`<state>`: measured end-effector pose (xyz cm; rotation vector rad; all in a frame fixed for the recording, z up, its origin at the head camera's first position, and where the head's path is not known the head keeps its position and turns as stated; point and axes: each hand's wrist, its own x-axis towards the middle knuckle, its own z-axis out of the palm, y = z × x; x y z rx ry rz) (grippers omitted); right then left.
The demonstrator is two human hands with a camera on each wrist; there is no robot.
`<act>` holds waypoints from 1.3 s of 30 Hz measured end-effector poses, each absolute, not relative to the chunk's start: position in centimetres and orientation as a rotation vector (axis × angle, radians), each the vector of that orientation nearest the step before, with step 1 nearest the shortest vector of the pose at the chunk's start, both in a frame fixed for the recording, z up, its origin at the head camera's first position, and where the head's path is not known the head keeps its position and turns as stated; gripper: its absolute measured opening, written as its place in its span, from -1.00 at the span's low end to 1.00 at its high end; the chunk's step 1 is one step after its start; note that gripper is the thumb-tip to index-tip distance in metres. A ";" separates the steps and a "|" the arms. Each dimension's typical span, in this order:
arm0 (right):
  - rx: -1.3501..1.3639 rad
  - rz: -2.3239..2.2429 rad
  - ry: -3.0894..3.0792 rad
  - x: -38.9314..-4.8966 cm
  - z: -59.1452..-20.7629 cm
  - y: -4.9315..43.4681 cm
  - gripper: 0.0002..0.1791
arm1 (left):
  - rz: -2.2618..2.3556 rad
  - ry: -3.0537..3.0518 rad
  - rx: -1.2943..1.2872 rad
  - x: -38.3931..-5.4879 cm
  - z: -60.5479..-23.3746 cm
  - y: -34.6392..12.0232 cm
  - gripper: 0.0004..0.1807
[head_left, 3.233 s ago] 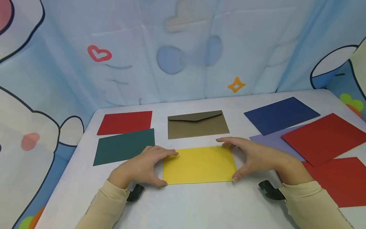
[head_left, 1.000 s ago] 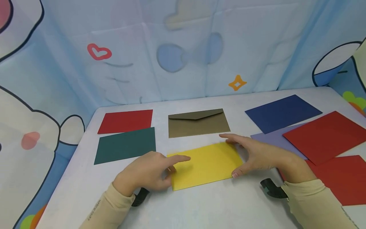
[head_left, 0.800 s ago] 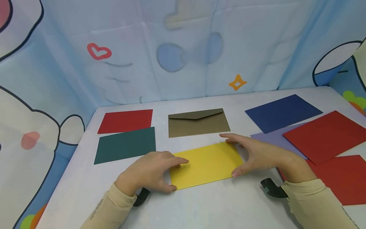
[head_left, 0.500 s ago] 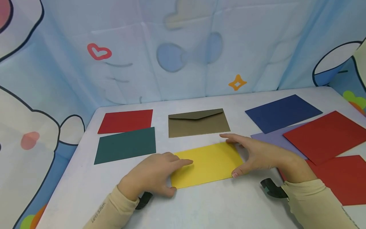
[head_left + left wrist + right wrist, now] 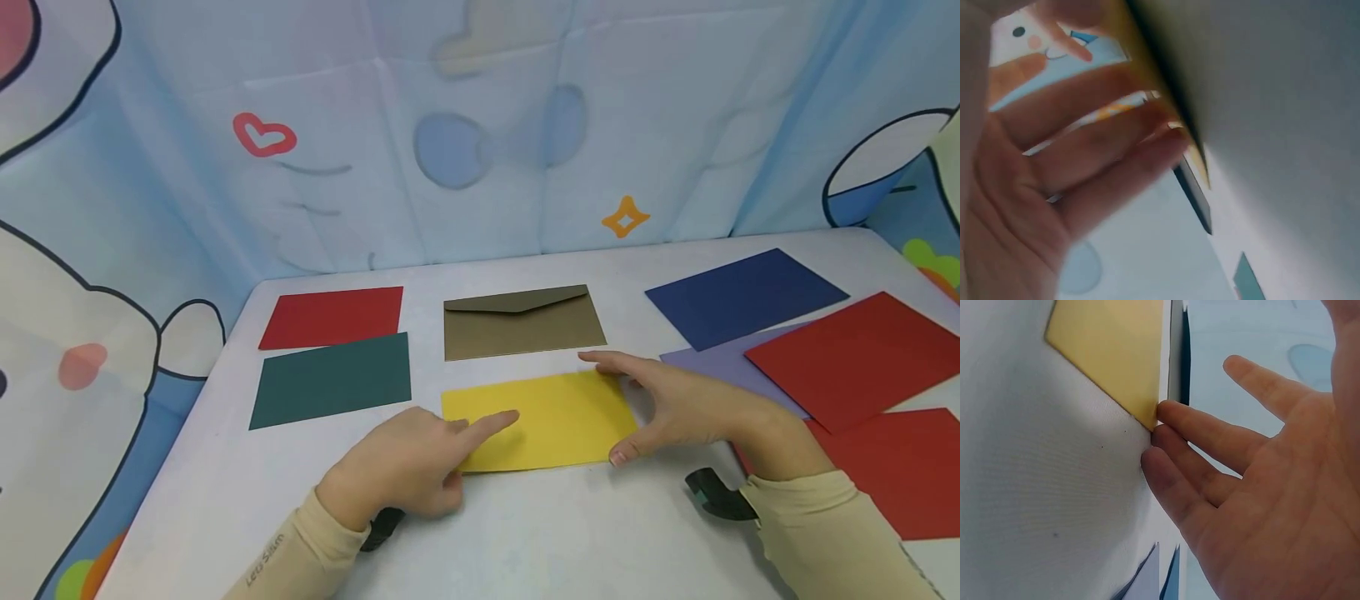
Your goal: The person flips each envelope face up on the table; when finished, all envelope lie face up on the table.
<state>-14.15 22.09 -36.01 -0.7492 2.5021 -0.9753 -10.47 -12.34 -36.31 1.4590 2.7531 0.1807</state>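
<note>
Fingers [image 5: 1210,430] of the right hand [image 5: 678,404] are spread; whether the left hand [image 5: 408,462], partly hidden, pinches the yellow envelope [image 5: 562,417] is unclear.

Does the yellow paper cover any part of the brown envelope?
No, a strip of white table shows between the yellow paper and the brown envelope in the head view.

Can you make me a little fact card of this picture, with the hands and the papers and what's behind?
Up front: yellow paper on a white table
Left hand: at the yellow paper's left end, pointer finger stretched over it
Right hand: at its right end, fingertips touching it
Back middle: brown envelope, flap side up
Left side: far red paper, green paper nearer
Right side: navy paper, purple paper, upper red paper overlapping lower red paper
Behind: blue curtain with red heart and orange star
</note>
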 end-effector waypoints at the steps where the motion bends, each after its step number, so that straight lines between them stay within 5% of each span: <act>1: -0.748 -0.975 2.502 -14.1 -36.0 22.1 0.23 | 0.232 2.763 1.491 -10.6 -36.3 -12.5 -0.13; 7: -0.725 -0.989 2.479 -14.1 -35.9 22.0 0.19 | 0.581 2.798 1.679 -12.0 -36.4 -14.0 -0.29; 16: -0.707 -1.021 2.464 -14.1 -35.6 22.3 0.12 | 1.087 2.643 1.521 -13.1 -36.8 -15.0 -0.56; 24: -0.674 -1.017 2.539 -14.0 -35.2 22.2 0.06 | 1.062 2.792 1.606 -13.5 -36.9 -15.0 -0.77; 39: -0.600 -1.124 2.625 -14.1 -35.2 22.0 0.04 | 1.096 2.918 1.607 -14.1 -37.4 -15.0 -0.54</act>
